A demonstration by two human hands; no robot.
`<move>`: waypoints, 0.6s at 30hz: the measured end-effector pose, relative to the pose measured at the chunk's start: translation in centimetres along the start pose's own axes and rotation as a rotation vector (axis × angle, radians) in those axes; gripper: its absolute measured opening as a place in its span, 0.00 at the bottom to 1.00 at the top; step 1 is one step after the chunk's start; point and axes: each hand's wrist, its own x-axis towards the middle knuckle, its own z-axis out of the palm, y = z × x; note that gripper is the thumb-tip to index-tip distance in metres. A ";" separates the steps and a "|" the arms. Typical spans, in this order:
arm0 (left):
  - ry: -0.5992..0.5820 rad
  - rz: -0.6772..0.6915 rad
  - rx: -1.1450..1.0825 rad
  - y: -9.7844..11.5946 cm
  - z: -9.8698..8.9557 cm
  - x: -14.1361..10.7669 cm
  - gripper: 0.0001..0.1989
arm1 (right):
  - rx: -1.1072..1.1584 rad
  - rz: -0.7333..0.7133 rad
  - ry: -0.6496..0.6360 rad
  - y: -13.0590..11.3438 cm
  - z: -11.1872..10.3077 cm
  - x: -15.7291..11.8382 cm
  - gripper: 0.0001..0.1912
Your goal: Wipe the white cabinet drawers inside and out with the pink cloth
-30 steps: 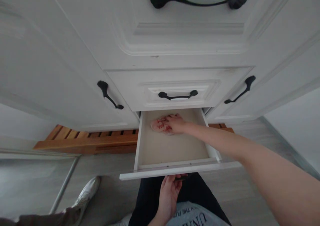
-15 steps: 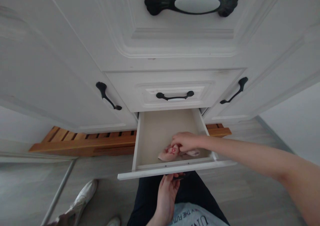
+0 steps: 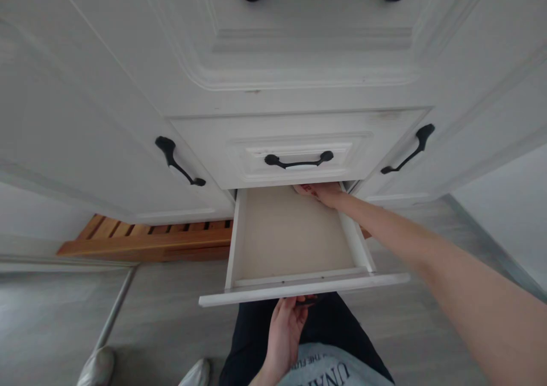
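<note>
In the open drawer (image 3: 294, 240), at one o'clock, red-printed cloth (image 3: 306, 190) is partly covered by the right hand (image 3: 323, 193), protruding toward nine; finger closure cannot be told. At six, the drawer pull (image 3: 308, 301) is gripped by the left hand (image 3: 285, 324).

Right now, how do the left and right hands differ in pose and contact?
Left hand is outside the open drawer, below its front edge; right hand is inside, near the back right corner.
Left hand's fingers curl at the dark handle; right hand is on a pinkish cloth with red markings.
Shared: both bare, both at the same drawer.
</note>
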 end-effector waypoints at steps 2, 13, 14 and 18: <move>-0.006 -0.008 0.003 0.0 -0.1 0.0 0.18 | -0.117 -0.030 -0.088 0.2 0.3 -1.0 0.17; 0.003 0.000 -0.004 0.3 0.7 -0.6 0.17 | -0.340 -0.281 -0.591 -3.3 2.8 -11.7 0.12; 0.003 0.001 -0.001 0.4 0.7 -0.6 0.17 | -0.332 -0.287 -0.625 -3.4 2.8 -11.8 0.12; -0.005 0.007 0.012 0.5 0.7 -0.6 0.16 | -0.242 -0.281 -0.749 -2.6 2.2 -10.9 0.11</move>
